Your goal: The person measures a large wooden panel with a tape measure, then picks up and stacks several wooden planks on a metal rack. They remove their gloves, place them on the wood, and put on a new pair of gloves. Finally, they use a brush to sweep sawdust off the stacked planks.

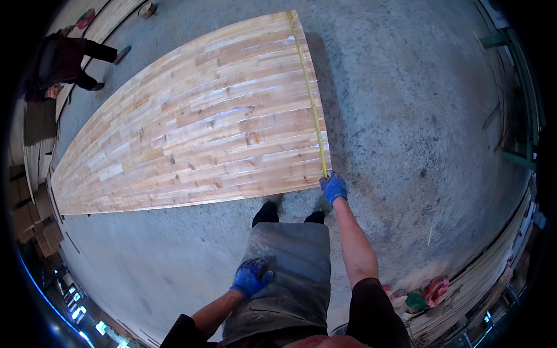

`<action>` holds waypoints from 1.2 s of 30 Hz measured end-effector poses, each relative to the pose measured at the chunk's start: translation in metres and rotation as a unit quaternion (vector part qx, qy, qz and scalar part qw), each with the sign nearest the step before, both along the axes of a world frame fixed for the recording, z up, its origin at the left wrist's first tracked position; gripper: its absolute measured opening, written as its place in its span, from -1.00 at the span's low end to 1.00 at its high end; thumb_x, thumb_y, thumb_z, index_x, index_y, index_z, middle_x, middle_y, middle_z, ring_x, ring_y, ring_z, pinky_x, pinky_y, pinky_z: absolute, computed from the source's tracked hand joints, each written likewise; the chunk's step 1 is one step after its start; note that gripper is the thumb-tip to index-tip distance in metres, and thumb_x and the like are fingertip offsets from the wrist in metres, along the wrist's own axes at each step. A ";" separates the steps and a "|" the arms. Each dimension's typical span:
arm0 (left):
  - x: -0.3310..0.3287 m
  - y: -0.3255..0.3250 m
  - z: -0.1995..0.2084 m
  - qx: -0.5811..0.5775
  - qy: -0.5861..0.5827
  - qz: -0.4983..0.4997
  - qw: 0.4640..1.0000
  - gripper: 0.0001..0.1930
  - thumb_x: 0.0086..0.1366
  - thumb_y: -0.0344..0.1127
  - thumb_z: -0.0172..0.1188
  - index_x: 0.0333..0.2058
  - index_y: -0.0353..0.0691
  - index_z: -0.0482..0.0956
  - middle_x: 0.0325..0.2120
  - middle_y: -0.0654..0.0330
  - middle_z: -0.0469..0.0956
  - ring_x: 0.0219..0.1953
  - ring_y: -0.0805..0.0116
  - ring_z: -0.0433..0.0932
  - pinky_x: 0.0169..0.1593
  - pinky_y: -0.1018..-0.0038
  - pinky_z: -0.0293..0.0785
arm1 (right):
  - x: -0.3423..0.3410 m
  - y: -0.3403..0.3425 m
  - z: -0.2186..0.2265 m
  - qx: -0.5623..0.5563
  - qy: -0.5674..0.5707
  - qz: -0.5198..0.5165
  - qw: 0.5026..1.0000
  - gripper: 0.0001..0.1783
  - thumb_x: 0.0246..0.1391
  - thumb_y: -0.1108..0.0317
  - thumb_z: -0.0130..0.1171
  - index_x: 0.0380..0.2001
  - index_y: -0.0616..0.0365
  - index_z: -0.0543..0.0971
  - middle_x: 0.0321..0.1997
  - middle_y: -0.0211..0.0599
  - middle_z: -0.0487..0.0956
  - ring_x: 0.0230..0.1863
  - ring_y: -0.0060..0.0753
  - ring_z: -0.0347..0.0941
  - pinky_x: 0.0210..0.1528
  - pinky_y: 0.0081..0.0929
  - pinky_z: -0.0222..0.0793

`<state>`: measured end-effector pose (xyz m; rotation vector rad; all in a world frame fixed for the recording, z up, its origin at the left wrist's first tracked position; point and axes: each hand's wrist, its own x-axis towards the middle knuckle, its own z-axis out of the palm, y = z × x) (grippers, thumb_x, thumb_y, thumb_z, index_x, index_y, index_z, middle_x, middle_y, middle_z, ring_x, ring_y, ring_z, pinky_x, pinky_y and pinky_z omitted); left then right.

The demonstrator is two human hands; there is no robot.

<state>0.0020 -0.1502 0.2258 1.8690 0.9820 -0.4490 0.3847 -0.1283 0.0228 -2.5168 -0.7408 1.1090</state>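
Observation:
A large light-wood panel (191, 124), made of many glued strips, lies in front of me with pale streaks along its seams. Across its right end runs a straight yellow tape measure blade (312, 95), from the far edge to the near corner. There my right hand (333, 187), in a blue glove, is closed around the near end of the tape measure; its case is hidden by the fingers. My left hand (251, 278), also blue-gloved, lies on my grey apron (293, 249) with the fingers apart, holding nothing.
At the far left another person (64, 64) in dark clothes stands near long boards (113, 20). A small round tub (146, 9) sits on the concrete floor (406, 133). Green metal framing (516, 87) stands at right. Stacked long strips (481, 269) and colourful bags (434, 291) are at lower right.

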 end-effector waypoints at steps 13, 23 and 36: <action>0.007 0.009 0.003 0.002 -0.007 0.007 1.000 -0.49 0.22 0.05 0.16 0.00 -0.20 0.52 -0.07 -0.10 0.54 0.00 -0.10 0.50 0.11 0.13 0.39 | 0.004 0.000 -0.019 -0.004 -0.014 -0.006 1.000 -0.48 -0.02 0.09 0.21 -0.06 0.25 0.55 -0.18 0.18 0.60 -0.12 0.17 0.54 -0.07 -0.12 0.46; 0.006 -0.005 -0.012 0.021 -0.031 0.003 0.999 -0.54 0.23 -0.03 0.17 0.00 -0.21 0.52 -0.07 -0.06 0.56 -0.03 -0.11 0.51 0.09 0.13 0.40 | -0.004 -0.024 -0.048 -0.029 0.009 -0.029 0.999 -0.55 -0.02 0.11 0.18 -0.09 0.14 0.57 -0.18 0.10 0.61 -0.13 0.15 0.54 -0.07 -0.11 0.45; 0.017 -0.013 -0.020 0.026 -0.021 -0.071 0.997 -0.59 0.25 -0.15 0.17 -0.01 -0.26 0.52 -0.06 -0.04 0.57 -0.03 -0.06 0.53 0.08 0.16 0.42 | -0.017 -0.108 -0.102 -0.066 0.025 -0.062 0.996 -0.53 -0.02 0.09 0.17 -0.04 0.06 0.58 -0.06 0.04 0.59 -0.02 0.11 0.52 0.04 -0.11 0.43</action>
